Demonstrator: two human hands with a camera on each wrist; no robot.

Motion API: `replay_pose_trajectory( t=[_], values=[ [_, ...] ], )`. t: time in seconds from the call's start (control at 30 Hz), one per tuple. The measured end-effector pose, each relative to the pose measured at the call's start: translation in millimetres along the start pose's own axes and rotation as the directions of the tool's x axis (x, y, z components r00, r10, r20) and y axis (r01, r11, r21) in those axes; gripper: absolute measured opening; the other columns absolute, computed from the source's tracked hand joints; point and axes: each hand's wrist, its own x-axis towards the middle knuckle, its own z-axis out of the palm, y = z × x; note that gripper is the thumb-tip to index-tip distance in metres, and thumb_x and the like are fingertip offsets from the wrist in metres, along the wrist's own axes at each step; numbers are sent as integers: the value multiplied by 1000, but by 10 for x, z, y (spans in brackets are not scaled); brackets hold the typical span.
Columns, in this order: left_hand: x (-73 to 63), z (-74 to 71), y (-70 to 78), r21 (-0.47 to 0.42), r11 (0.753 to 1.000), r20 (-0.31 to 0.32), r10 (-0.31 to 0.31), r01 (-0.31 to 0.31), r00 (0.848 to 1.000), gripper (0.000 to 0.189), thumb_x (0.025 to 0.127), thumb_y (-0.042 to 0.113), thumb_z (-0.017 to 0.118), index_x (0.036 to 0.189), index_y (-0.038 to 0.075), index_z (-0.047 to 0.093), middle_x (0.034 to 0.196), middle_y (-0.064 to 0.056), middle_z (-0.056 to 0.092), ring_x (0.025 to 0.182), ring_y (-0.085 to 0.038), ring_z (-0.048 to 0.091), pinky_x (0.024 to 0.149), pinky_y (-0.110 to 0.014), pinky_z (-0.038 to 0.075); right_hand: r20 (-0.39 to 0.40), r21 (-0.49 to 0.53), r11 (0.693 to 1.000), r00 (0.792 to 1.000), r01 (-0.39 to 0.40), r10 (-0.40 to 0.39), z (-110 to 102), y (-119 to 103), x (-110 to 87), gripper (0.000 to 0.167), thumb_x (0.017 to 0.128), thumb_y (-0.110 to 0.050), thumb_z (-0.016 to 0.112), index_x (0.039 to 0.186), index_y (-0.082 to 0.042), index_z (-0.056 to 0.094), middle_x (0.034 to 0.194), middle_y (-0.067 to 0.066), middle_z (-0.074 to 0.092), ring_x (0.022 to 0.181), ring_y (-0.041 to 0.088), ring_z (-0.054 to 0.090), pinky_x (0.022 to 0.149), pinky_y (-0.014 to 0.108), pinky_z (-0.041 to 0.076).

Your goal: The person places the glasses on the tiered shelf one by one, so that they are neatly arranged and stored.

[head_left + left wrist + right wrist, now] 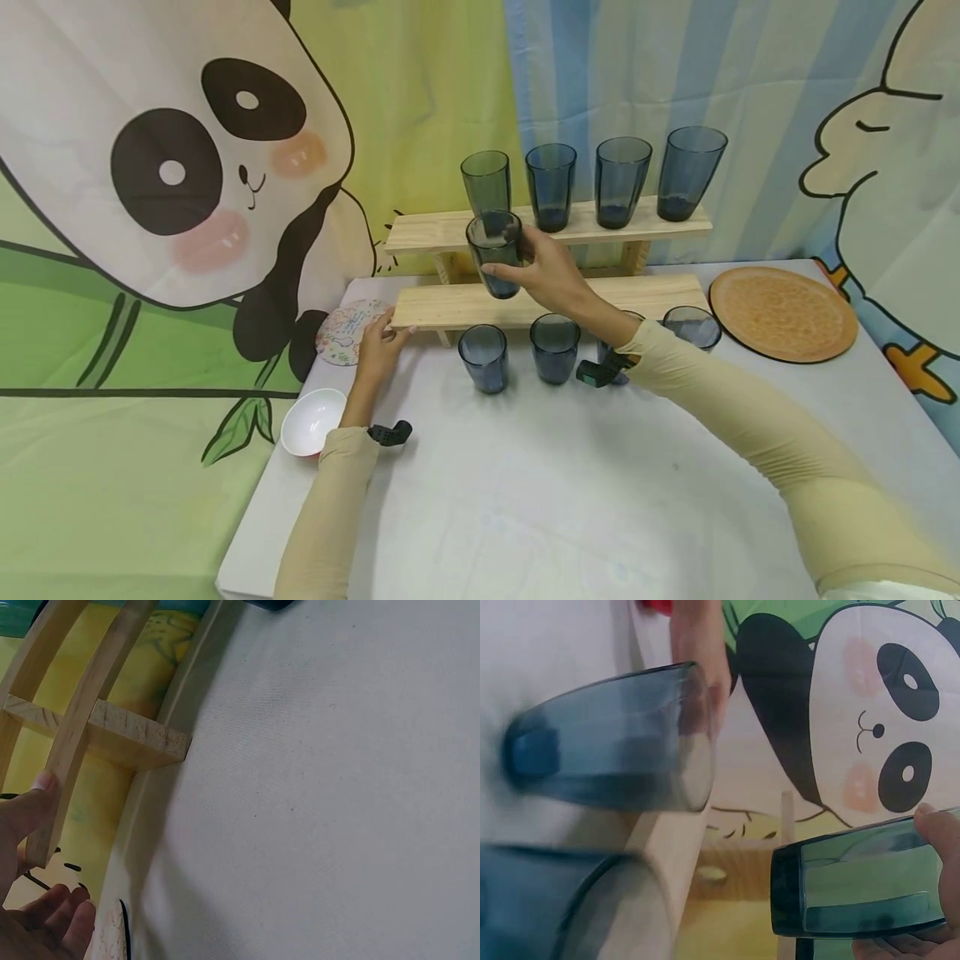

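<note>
My right hand point(553, 271) grips a tinted drinking glass point(487, 240), thumb on its near side, and holds it upright above the lower board point(435, 307) of a stepped wooden stand. In the right wrist view this glass point(862, 881) lies across the picture, its thick base away from the palm. My left hand point(377, 358) holds the lower board's left end. In the left wrist view its thumb lies on the board edge point(71, 757), with the other fingers below. Several blue-grey glasses point(551, 187) stand along the upper board point(420, 233).
More glasses stand on the white table point(525, 475) before the stand, including one glass point(483, 358) at the left; my right wrist partly hides another. A white bowl point(313, 421) and a patterned disc point(347, 332) lie left. A round brown board point(783, 312) lies right.
</note>
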Motion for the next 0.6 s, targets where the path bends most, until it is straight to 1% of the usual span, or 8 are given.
replay_pose_trajectory(
  t=[0.07,0.13,0.23,0.33,0.4,0.47,0.53,0.6],
  values=[
    [9,-1,1,0,1000,1,1,-1,1000,73,102,34,72,163,9,39,165,-27,35,140,-47,52,113,-56,49,3,8,1000,1000,1,-1,95,-65,96,68,94,-43,81,151,-17,52,141,3,65,129,20,65,102,41,57],
    [14,0,-3,3,1000,3,4,-4,1000,73,103,34,72,163,8,39,164,-27,35,140,-47,52,113,-57,49,-5,-8,1000,1000,7,-7,181,-137,193,69,94,-45,80,151,-17,52,139,3,66,128,20,66,102,40,58],
    [14,5,-11,-2,1000,0,8,-8,1000,73,102,35,72,163,9,40,163,-27,36,139,-47,52,113,-57,49,-27,-44,999,999,18,-20,296,-234,351,60,94,-47,80,138,-13,59,122,5,70,112,20,68,91,38,57],
    [19,12,-30,-8,1000,0,18,-18,1000,74,102,35,72,163,8,40,163,-28,36,139,-47,52,114,-57,48,-39,-70,997,999,23,-26,391,-315,516,55,94,-47,80,127,-9,59,111,11,66,100,26,62,81,40,51],
    [18,14,-41,-16,1000,-2,21,-21,1000,74,102,34,72,162,7,40,162,-29,37,139,-48,52,114,-57,48,-41,-82,997,999,7,-11,446,-354,623,63,94,-47,80,136,-6,56,125,14,65,111,28,62,89,40,53],
    [15,13,-46,-20,1000,-2,22,-22,1000,74,102,34,72,162,6,39,162,-30,37,139,-48,52,114,-57,48,-34,-85,996,999,-16,13,490,-379,731,80,94,-49,79,153,-5,47,147,16,59,131,28,58,104,40,53],
    [14,10,-47,-23,1000,-3,21,-21,1000,74,102,33,73,163,6,39,162,-30,37,139,-48,52,114,-56,48,-28,-84,995,999,-44,42,526,-399,837,95,95,-51,77,165,-6,31,164,14,44,149,27,46,118,41,46],
    [18,10,-37,-31,999,-3,27,-27,1000,74,102,33,73,162,6,40,162,-29,36,139,-48,53,114,-56,49,-28,-71,995,998,-65,64,554,-414,938,102,96,-53,75,168,-7,21,171,11,33,156,25,36,125,41,39]
  ],
)
